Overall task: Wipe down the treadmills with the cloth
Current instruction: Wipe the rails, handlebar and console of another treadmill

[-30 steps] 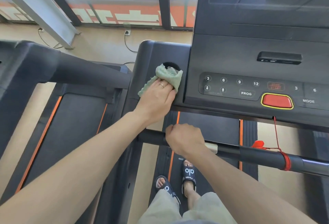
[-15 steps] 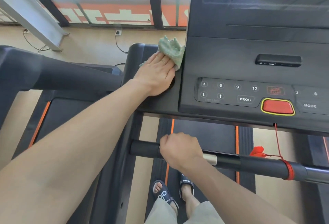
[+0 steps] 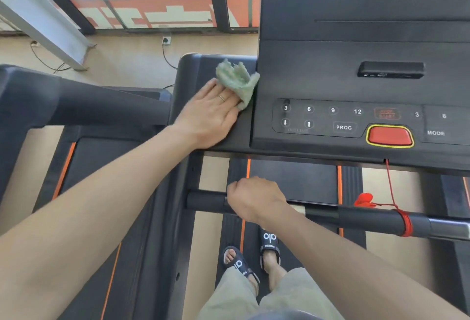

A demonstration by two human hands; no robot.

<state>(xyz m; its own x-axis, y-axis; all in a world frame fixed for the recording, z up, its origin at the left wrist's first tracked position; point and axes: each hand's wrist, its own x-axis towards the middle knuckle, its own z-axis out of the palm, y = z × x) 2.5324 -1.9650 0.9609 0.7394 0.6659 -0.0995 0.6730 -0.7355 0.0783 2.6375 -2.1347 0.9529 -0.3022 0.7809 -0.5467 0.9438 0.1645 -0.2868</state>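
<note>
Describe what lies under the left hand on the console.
The green cloth lies partly under the fingers of the left hand, on the console's black side wing. The wing's surface beneath the palm is covered.

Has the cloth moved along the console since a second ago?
Yes. The cloth has slid away from the person, from beside the "3" button level to above it, under the left hand.

Your treadmill console (image 3: 226, 139) carried the green cloth (image 3: 239, 83) on its left wing, flat beneath your left hand (image 3: 211, 116), beside the button panel (image 3: 343, 118).
</note>
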